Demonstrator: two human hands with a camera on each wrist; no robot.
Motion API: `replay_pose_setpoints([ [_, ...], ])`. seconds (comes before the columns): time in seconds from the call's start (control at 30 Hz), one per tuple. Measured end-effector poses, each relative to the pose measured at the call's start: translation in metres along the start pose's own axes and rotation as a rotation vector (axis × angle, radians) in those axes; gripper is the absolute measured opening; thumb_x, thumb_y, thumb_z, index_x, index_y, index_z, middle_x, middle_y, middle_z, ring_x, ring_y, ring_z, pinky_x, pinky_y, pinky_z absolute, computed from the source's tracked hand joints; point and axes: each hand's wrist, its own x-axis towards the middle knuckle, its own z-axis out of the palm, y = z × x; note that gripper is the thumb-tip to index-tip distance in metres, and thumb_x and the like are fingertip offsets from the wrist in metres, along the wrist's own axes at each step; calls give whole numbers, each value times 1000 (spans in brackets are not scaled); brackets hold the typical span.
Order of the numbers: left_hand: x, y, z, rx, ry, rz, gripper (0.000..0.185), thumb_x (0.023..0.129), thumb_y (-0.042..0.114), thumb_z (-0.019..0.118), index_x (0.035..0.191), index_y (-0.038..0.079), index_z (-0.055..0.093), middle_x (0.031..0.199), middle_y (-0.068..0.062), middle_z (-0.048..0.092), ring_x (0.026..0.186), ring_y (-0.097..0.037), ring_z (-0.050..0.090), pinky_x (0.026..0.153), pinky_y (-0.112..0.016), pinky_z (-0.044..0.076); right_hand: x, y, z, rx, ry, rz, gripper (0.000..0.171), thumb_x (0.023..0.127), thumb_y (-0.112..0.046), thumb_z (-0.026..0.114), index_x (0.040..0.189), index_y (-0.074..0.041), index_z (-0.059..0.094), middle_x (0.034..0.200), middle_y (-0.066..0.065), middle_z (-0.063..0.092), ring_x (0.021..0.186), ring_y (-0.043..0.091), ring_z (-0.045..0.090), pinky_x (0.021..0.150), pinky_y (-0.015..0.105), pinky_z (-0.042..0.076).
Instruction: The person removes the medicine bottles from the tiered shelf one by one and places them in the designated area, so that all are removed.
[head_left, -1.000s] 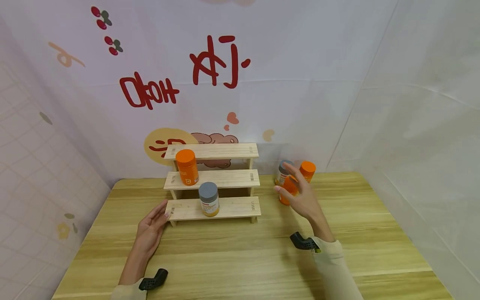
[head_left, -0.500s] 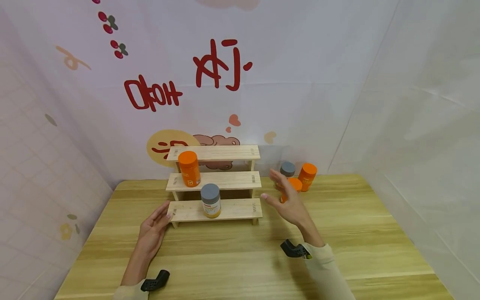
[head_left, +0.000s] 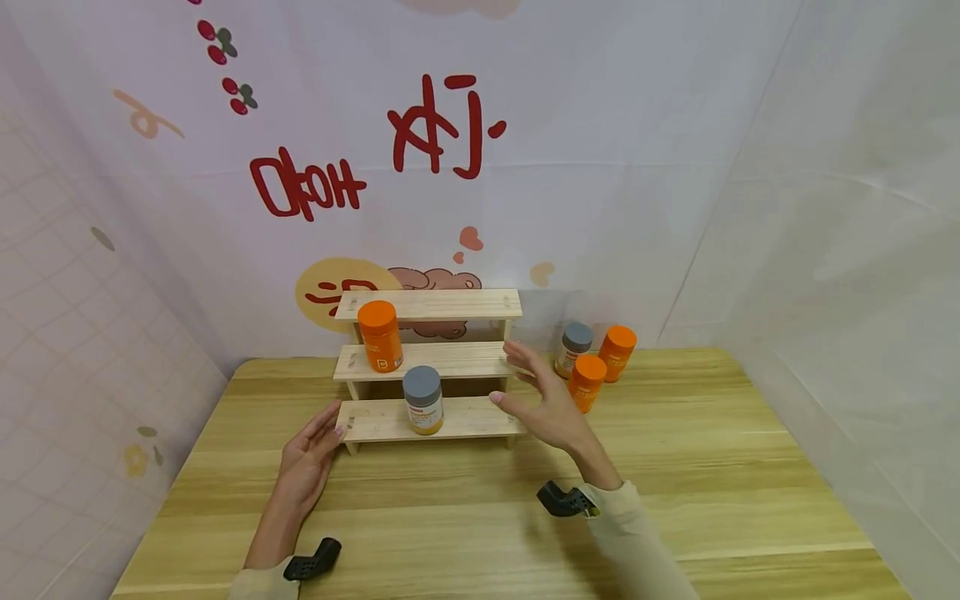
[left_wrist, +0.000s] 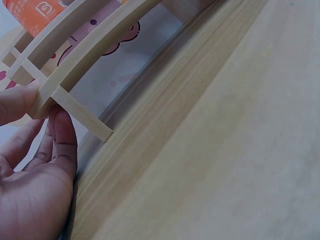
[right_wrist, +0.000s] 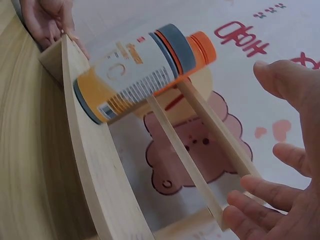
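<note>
A three-step wooden rack (head_left: 465,419) stands on the table. A grey-capped bottle (head_left: 423,400) sits on its lowest step and an orange-capped bottle (head_left: 380,336) on the middle step. My left hand (head_left: 309,454) rests with straight fingers against the rack's lower left corner (left_wrist: 55,100). My right hand (head_left: 538,398) hovers open in front of the rack's right end, holding nothing. The right wrist view shows the grey-capped bottle (right_wrist: 135,72) on the step and my spread fingers (right_wrist: 295,165).
Three more bottles stand on the table right of the rack: a grey-capped one (head_left: 574,348) and two orange ones (head_left: 586,382) (head_left: 617,352). The wooden table (head_left: 750,450) ends at white walls behind and at the right.
My right hand has moved left, away from the group of bottles, to the rack's right end. The left hand has stayed at the rack's corner.
</note>
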Motion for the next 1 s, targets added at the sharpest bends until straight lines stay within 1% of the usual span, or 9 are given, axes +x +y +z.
replay_pose_setpoints([
  [0.03,0,0,0,1,0,-2,69,102,7,63,160,-3,27,137,12,53,124,5,53,100,-9,48,2,-1,2,5,-5,-4,77,94,-23,78,158,-33,36,162,7,41,148,31,42,120,56,37],
  [0.13,0,0,0,3,2,-5,69,102,7,63,160,-3,27,138,11,52,125,5,53,100,-9,48,6,-4,8,11,-15,-12,77,93,-21,78,158,-29,37,161,10,42,148,33,43,120,57,37],
  [0.27,0,-1,0,-6,5,-6,69,102,7,63,160,-3,27,137,12,53,125,5,54,100,-10,49,11,-9,13,-6,-27,-7,77,93,-25,79,157,-29,37,161,9,43,147,31,44,119,56,39],
  [0.43,1,-2,-1,-10,2,0,69,102,6,63,160,-4,27,136,13,54,124,5,54,100,-10,49,18,-15,19,-47,-42,11,77,93,-35,78,157,-33,36,160,3,45,146,26,46,119,53,40],
  [0.6,1,-1,-1,-8,-5,1,69,103,7,62,160,-4,26,136,14,54,125,6,53,101,-10,48,27,-21,26,-48,-68,28,76,93,-42,76,157,-36,36,159,-6,44,146,25,46,120,51,40],
  [0.67,0,-1,-2,-9,-9,-1,68,103,7,62,160,-4,26,137,14,53,126,6,52,101,-10,48,31,-21,29,-46,-86,37,76,94,-43,75,157,-37,34,160,-5,43,147,26,45,120,51,39],
  [0.8,0,0,-1,-11,-16,-5,68,103,7,61,161,-3,26,139,14,51,127,6,51,101,-9,47,38,-22,35,-19,-119,62,76,95,-42,74,158,-41,31,161,3,42,147,29,45,121,52,38],
  [0.9,0,1,-1,-10,-17,-5,67,103,7,61,161,-2,27,139,14,51,127,7,51,101,-9,47,44,-24,39,14,-136,77,77,95,-40,75,157,-43,31,162,8,41,147,30,45,120,54,40],
  [1.0,-1,2,-1,-12,-17,-10,67,103,7,61,160,-3,27,138,14,52,127,7,52,101,-9,47,50,-29,43,30,-148,91,77,94,-40,75,157,-45,31,161,5,42,147,30,45,118,54,42],
])
